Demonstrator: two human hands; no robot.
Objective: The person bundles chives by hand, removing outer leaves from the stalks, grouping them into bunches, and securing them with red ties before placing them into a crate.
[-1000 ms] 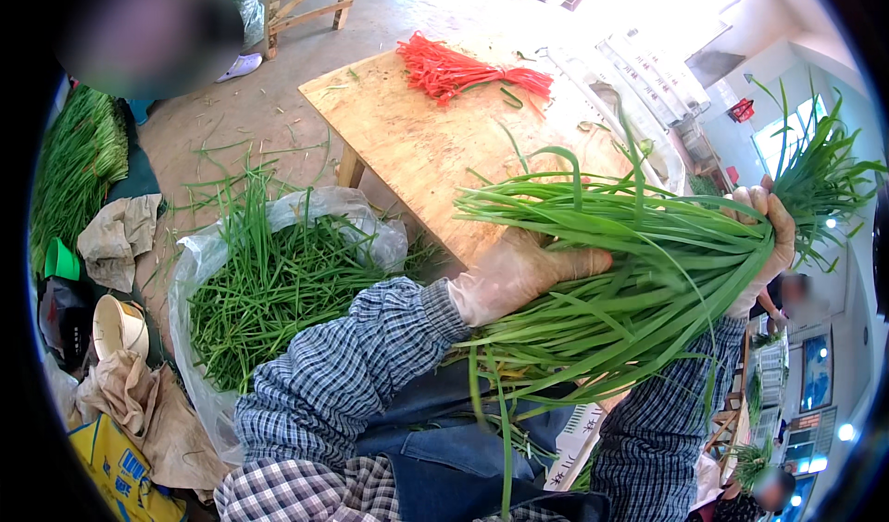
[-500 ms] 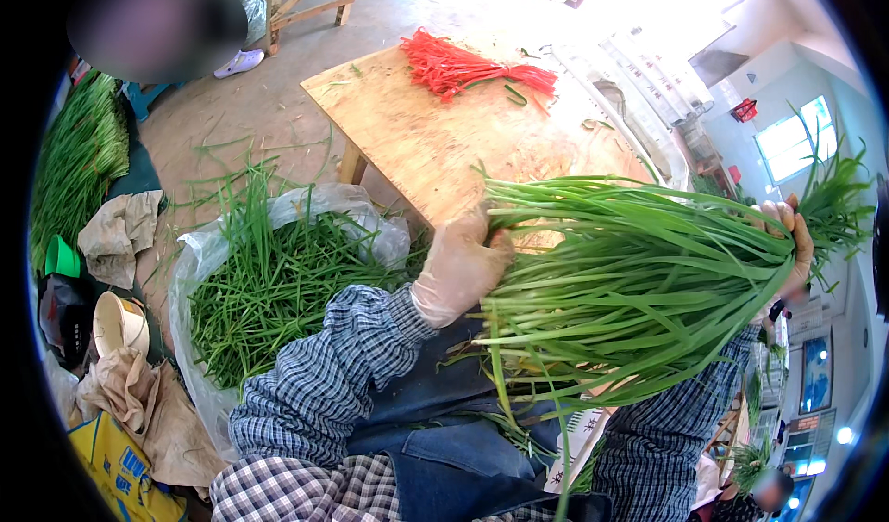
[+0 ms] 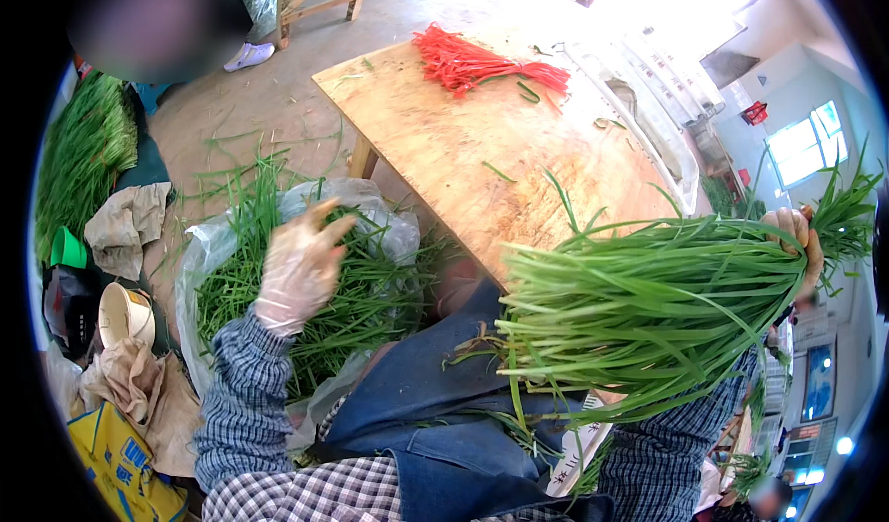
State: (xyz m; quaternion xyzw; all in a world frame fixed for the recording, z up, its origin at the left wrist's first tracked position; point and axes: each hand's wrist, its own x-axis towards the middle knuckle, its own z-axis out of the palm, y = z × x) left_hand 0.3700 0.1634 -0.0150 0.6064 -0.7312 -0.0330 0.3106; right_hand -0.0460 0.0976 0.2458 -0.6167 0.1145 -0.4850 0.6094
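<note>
My right hand [image 3: 798, 242] is closed around a thick bunch of green chives [image 3: 639, 309] near its leafy end, at the right. The pale stem ends fan out leftward over my lap and the table's near corner. A few blades stick out of line. My left hand [image 3: 301, 267], in a thin pale glove, hovers over a clear plastic bag [image 3: 190, 267] heaped with loose green blades [image 3: 245, 291]. Its fingers are apart, with nothing visible in them. Some withered bits [image 3: 477, 344] cling beside the stem ends, above my blue apron [image 3: 426, 360].
A wooden table [image 3: 398, 119] ahead bears a pile of red strips [image 3: 482, 59] and stray blades. At the left are a heap of greens [image 3: 83, 161], a crumpled cloth [image 3: 128, 228], a white tub [image 3: 125, 314] and a yellow bag [image 3: 125, 462]. A blurred person is at upper left.
My left hand has let go of the stem ends and swung left over the plastic bag, its fingers spreading. My right hand still grips the chives, and the bunch has dipped slightly.
</note>
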